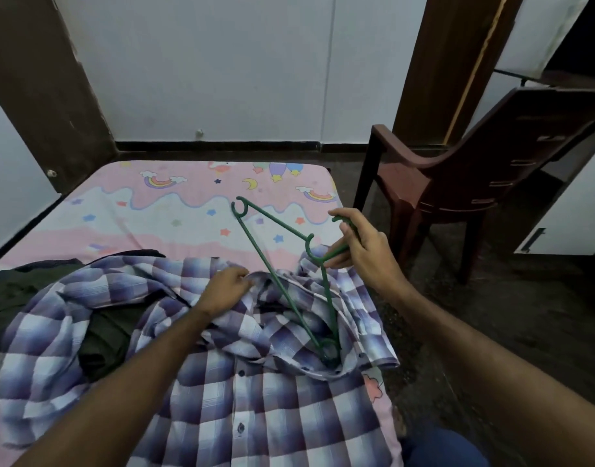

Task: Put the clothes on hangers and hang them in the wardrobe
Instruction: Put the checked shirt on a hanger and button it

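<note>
A purple and white checked shirt (242, 382) lies crumpled on the bed, buttons facing up. My right hand (360, 246) grips the hook of a green plastic hanger (272, 264). One end of the hanger is pushed down inside the shirt's shoulder at the right; the other end sticks up over the bedsheet. My left hand (227, 286) pinches the shirt's fabric near the collar, just left of the hanger. A dark green garment (104, 335) lies under and to the left of the shirt.
The bed (174, 203) has a pink sheet with rainbows and stars. A brown plastic chair (457, 183) stands on the dark floor to the right. A wooden post (444, 62) and an open dark cabinet (579, 45) are at the upper right.
</note>
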Available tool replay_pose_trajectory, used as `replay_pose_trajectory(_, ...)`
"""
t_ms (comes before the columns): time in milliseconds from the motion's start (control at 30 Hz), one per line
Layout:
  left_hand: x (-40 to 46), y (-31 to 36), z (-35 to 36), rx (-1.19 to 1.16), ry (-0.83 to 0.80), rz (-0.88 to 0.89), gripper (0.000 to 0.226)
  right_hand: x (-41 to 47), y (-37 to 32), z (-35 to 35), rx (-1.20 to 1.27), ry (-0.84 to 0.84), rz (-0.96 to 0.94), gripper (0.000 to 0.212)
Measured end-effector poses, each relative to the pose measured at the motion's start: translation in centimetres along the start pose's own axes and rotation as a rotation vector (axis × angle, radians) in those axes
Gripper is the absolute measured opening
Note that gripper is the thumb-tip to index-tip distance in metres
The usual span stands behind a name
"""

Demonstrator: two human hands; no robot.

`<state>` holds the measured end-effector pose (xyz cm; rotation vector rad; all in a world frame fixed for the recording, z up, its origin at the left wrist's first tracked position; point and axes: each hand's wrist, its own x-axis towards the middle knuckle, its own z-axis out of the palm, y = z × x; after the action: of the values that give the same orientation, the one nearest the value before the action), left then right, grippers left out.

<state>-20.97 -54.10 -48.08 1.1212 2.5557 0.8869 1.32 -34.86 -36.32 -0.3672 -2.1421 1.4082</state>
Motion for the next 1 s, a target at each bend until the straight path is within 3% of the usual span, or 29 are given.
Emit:
replay_pose_trajectory(100, 0.6, 1.3, -4.0, -0.188, 0.098, 0.043, 0.021, 0.8, -0.9, 1.9, 0.139, 0.056, -0.031, 0.025)
replay_pose_trajectory(267, 0.8, 3.8, -11.4, -0.493, 0.238, 0.061, 0.023, 0.6, -3.5, 4.1, 0.197, 0.002, -0.234, 0.025)
replay_pose_trajectory(367, 0.1, 5.0, -15.1, -0.610, 0.290, 0.076, 0.011, 0.4, -4.8, 3.9, 0.160, -0.020, -0.336, 0.025)
replay_pose_trajectory(600, -1.5, 6.4, -20.0, -0.668, 0.356, 0.057, 0.014, -1.5, -4.3, 2.8, -0.071, -0.040, -0.466, 0.040)
replay_pose_trajectory(733, -2.3, 6.0, -23.0, -0.623, 0.322, 0.026, 0.018, -1.7, -4.7, 0.2, -0.321, -0.033, -0.543, 0.058)
replay_pose_trajectory(833, -3.2, 5.4, -24.1, -0.510, 0.251, -0.011, 0.012, -1.1, -6.9, -1.6, -0.656, -0.057, -0.631, 0.071)
replay_pose_trajectory(1000, -4.9, 8.0, -23.8, 0.083, 0.435, 0.187, 0.012, 1.1, -11.4, -2.1, -1.022, -0.232, -0.518, 0.065)
